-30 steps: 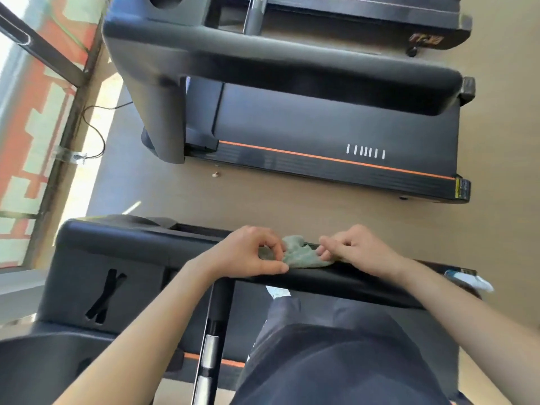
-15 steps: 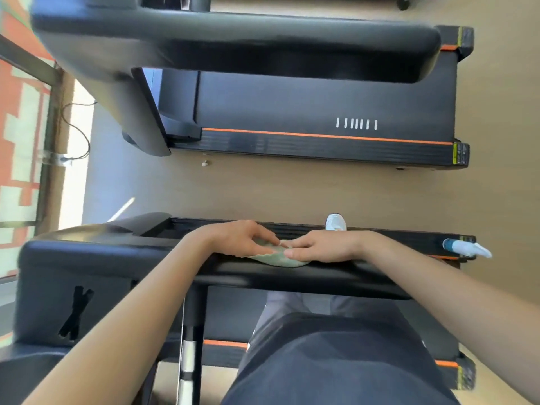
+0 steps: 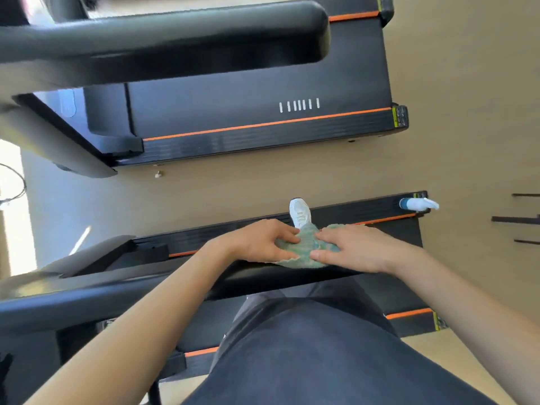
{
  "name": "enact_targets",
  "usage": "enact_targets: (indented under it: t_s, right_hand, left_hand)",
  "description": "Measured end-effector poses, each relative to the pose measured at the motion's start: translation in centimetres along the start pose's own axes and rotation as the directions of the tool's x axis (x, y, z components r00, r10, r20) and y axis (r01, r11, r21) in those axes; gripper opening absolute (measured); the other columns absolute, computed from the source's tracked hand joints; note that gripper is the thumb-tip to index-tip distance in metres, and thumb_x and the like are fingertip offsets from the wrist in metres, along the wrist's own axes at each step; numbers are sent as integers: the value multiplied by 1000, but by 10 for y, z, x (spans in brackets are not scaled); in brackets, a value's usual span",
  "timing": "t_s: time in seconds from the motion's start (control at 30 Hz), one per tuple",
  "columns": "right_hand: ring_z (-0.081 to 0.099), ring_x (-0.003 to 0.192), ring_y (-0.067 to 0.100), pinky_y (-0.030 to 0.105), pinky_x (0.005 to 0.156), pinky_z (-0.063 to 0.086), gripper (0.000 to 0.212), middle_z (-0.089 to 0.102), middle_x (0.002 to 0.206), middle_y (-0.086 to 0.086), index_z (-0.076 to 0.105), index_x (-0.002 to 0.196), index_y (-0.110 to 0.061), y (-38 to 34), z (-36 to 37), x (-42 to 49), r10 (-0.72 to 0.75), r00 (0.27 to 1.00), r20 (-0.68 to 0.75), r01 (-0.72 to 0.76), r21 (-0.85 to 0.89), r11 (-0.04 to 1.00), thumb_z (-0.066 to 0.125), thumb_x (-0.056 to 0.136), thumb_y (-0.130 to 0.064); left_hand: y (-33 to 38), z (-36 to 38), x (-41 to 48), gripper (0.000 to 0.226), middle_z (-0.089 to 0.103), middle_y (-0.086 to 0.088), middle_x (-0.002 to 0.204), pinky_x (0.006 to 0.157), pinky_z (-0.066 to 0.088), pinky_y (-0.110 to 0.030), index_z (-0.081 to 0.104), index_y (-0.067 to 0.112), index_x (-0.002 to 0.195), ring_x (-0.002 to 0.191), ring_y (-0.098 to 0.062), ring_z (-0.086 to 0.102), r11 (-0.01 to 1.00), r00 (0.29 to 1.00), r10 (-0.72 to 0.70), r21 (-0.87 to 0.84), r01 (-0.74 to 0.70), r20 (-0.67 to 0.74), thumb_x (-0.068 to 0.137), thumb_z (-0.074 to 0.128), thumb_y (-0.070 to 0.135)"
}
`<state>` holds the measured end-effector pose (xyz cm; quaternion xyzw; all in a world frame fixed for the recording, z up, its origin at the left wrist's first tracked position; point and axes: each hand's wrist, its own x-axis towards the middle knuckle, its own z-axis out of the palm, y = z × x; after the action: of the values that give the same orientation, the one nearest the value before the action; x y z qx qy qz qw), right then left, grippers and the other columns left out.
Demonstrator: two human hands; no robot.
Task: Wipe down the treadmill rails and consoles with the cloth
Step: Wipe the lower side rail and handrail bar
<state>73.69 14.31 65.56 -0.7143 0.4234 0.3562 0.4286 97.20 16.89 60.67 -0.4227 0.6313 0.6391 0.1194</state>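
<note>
A pale green cloth lies bunched on the black side rail of the near treadmill. My left hand grips the cloth's left side with thumb and fingers. My right hand holds its right side, fingertips pressing into the fabric. Both hands rest on the rail, almost touching each other. The rail runs left toward the console end, which is only partly in view.
A spray bottle lies on the far edge of the near treadmill deck. My white shoe stands on that deck edge. A second treadmill with a thick black rail stands beyond a strip of wooden floor.
The view has tilted and shifted right. The cloth is bunched up higher between my hands, and both hands have slid a little along the rail.
</note>
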Motion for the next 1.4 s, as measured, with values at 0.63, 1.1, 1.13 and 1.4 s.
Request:
enact_targets:
  t_s: [0.63,1.1,1.13,1.4]
  right_hand:
    - [53,128,-5,24,111,43,61,57,143,-12,47,150,-27,109,97,-51,293,927,-235,118,923,366,70,93,-30]
    - [27,144,-9,24,117,26,63,37,158,-13,51,144,-40,107,69,-33,163,943,-291,155,815,558,67,85,-55]
    - [26,144,-9,25,118,25,63,36,159,-13,52,143,-42,106,65,-30,143,945,-294,152,783,603,66,83,-59]
    - [32,142,-5,25,119,24,58,46,153,-12,58,136,-43,79,28,-8,-31,978,-206,131,491,861,71,82,-60]
  left_hand:
    - [94,17,114,69,57,17,135,103,40,-22,54,45,142,120,-4,53,999,998,36,0,-36,45,79,77,61]
    - [73,20,89,88,60,11,136,105,44,-30,42,49,150,120,-11,56,998,998,-41,-45,43,45,71,64,82]
    - [68,20,84,89,60,11,138,108,44,-33,42,50,149,122,-11,56,998,998,-46,-47,48,39,70,63,84]
    - [31,23,40,92,64,14,132,108,45,-38,44,54,145,119,-11,58,992,993,-113,-56,111,-35,62,59,91]
